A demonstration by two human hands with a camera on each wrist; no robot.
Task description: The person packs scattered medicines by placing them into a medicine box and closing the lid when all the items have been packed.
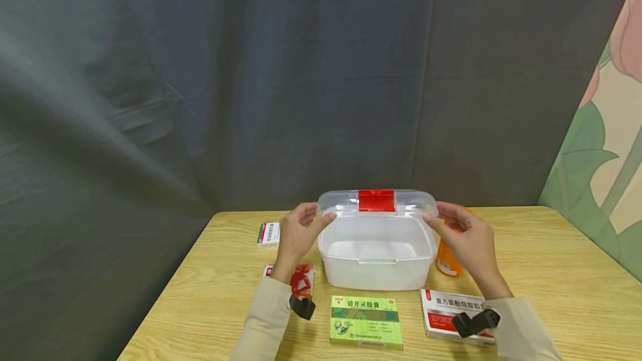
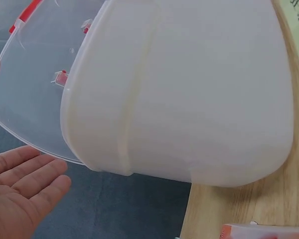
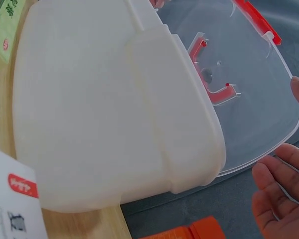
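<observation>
A translucent white plastic box [image 1: 373,276] stands on the table with its clear lid [image 1: 341,200] raised and tilted at the back. The lid carries a red latch [image 1: 376,200] at the middle of its front edge. My left hand [image 1: 297,234] holds the lid's left end, the thumb in front and the fingers behind the edge. At the opposite end my right hand [image 1: 468,238] grips the lid the same way. Inside, the box looks bare in the head view. A red handle [image 3: 219,92] shows through the lid in the right wrist view.
In front of the box lies a green medicine carton [image 1: 365,322], with a red-and-white carton [image 1: 443,316] to its right. An orange bottle [image 1: 448,261] stands behind my right hand. On the left are a red carton [image 1: 303,280] and a small white carton [image 1: 269,234]. A dark curtain [image 1: 321,82] hangs behind.
</observation>
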